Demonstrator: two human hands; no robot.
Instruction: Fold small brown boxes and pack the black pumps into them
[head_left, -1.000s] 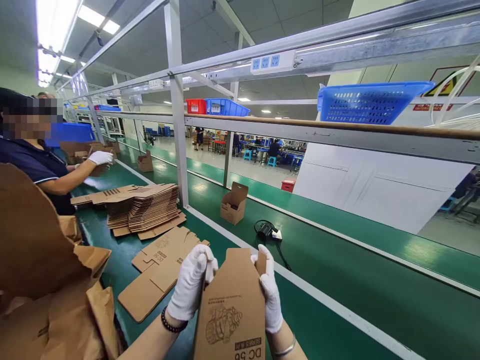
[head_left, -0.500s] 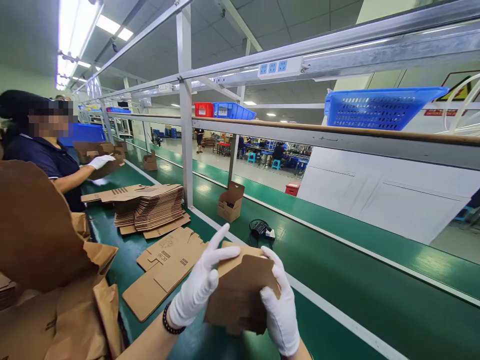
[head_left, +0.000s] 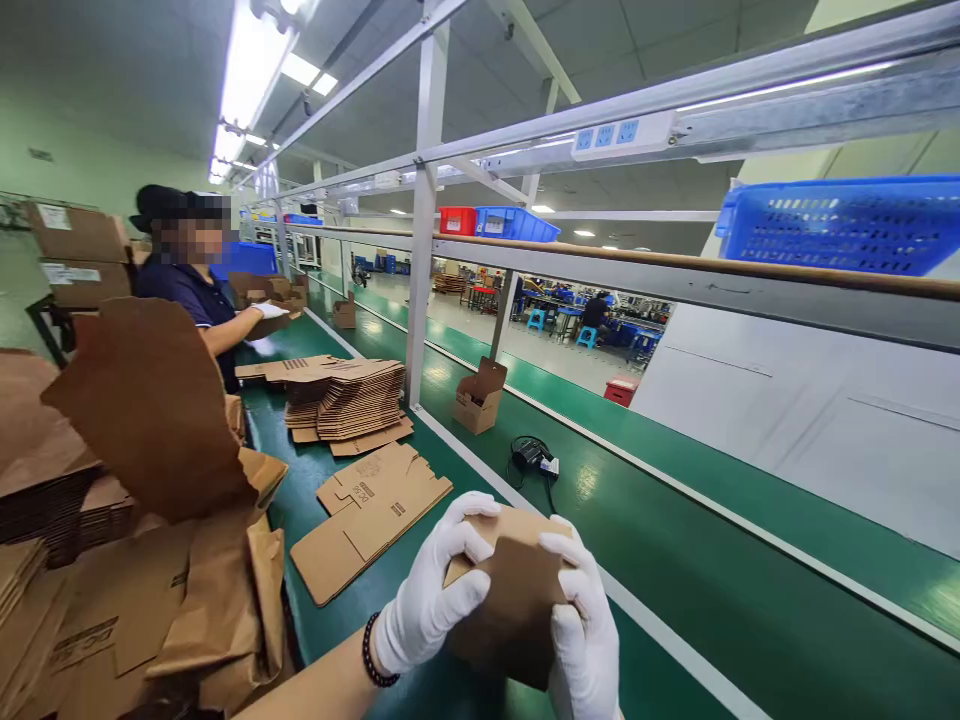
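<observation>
A brown cardboard box (head_left: 514, 590) is between my two white-gloved hands, just above the green work surface. My left hand (head_left: 439, 585) grips its left side, fingers bent over the upper edge and thumb against the near face. On the other side my right hand (head_left: 583, 610) wraps round the right edge. The box's underside and far faces are hidden. Left of my hands lie flat printed cartons (head_left: 371, 515). Behind those sits a tall stack of folded cartons (head_left: 352, 400).
Beyond the box, a black adapter with cable (head_left: 532, 455) and an open carton (head_left: 480, 395) rest on the green belt (head_left: 637, 500). A metal post (head_left: 424, 220) rises behind the stack. Torn brown wrapping paper (head_left: 161, 410) covers the left. A co-worker (head_left: 187, 280) handles cardboard farther back.
My left hand has gone from spread fingers to a grip on the box's left side. The box's near flap now lies closer in. The view has turned left.
</observation>
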